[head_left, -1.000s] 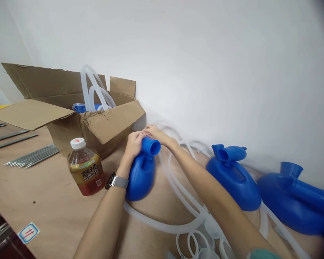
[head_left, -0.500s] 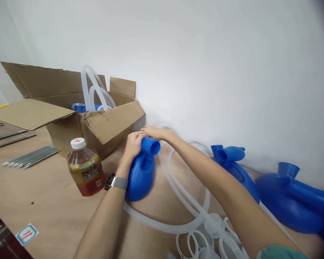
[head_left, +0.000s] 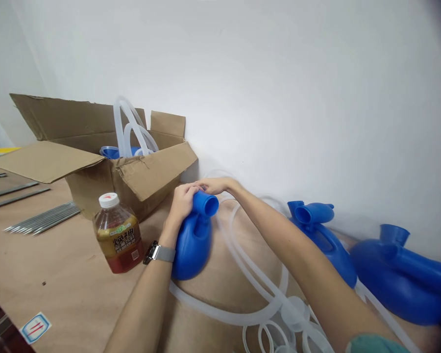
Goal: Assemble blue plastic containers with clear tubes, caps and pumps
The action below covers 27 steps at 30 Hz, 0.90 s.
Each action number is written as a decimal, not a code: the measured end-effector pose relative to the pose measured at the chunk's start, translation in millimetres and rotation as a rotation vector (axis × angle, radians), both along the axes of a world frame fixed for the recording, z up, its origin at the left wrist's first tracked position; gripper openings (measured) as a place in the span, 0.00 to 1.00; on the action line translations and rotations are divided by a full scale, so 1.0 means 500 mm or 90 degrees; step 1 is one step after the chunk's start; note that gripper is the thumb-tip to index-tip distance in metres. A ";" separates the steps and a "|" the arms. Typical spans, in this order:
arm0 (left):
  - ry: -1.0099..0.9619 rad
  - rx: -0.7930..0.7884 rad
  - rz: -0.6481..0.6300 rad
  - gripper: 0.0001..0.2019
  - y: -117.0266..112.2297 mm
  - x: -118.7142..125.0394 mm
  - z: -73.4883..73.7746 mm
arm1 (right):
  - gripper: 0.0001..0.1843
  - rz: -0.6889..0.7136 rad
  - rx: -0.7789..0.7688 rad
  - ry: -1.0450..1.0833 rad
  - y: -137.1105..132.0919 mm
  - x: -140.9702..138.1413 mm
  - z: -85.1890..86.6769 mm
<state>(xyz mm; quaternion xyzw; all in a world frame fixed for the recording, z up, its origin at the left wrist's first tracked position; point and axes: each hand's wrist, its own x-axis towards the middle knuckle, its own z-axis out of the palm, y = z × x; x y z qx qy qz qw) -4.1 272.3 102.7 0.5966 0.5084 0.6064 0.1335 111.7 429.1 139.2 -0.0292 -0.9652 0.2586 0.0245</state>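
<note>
A blue plastic jug (head_left: pixel 193 240) with a round open spout lies on the wooden table (head_left: pixel 59 274) in front of me. My left hand (head_left: pixel 182 203), with a watch on its wrist, is wrapped round the jug's neck just behind the spout. My right hand (head_left: pixel 213 185) reaches over the spout's top from the right, its fingers pinched together at the rim by the left hand's fingertips. What the fingers pinch is too small to make out. Translucent white tubing (head_left: pixel 242 274) loops on the table under and behind the jug.
An open cardboard box (head_left: pixel 132 171) with tubing and blue parts stands at the back left. A bottle of brown drink (head_left: pixel 118 234) stands left of the jug. Metal rods (head_left: pixel 44 215) lie far left. Two more blue jugs (head_left: pixel 323 240) (head_left: pixel 404 274) lie along the white wall.
My right hand has slid left along the spout's top toward my left hand. The view has tilted slightly; the jug stays where it was.
</note>
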 end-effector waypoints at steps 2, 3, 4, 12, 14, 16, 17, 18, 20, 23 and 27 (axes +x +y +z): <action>-0.001 -0.001 -0.002 0.20 -0.001 -0.001 0.000 | 0.12 0.012 -0.028 -0.028 -0.002 0.001 0.006; -0.001 -0.002 -0.003 0.20 -0.001 -0.001 0.000 | 0.14 0.014 -0.041 -0.037 -0.004 0.002 0.008; -0.002 -0.004 -0.004 0.20 -0.001 -0.001 -0.001 | 0.16 0.012 -0.055 -0.039 -0.005 0.004 0.010; 0.009 -0.011 -0.023 0.20 0.003 0.001 -0.001 | 0.18 -0.013 -0.099 0.038 -0.010 0.029 0.015; 0.012 -0.012 -0.028 0.20 0.003 0.001 -0.001 | 0.11 -0.020 -0.086 0.057 -0.014 0.034 0.015; 0.012 -0.015 -0.030 0.20 0.003 0.000 -0.001 | 0.10 -0.039 -0.033 0.075 -0.019 0.038 0.011; 0.010 -0.016 -0.029 0.20 0.003 0.000 -0.001 | 0.11 -0.054 0.008 0.084 -0.021 0.040 0.006; 0.007 -0.017 -0.028 0.20 0.003 -0.001 0.000 | 0.12 -0.074 0.053 0.096 -0.023 0.041 0.000; 0.001 -0.019 -0.025 0.20 0.003 0.000 0.000 | 0.14 -0.125 0.133 0.123 -0.027 0.044 -0.018; -0.003 -0.020 -0.035 0.19 0.002 0.002 0.002 | 0.16 -0.183 0.186 0.166 -0.035 0.044 -0.051; -0.004 -0.013 -0.051 0.18 -0.001 0.005 0.006 | 0.17 -0.182 0.190 0.213 -0.049 0.040 -0.076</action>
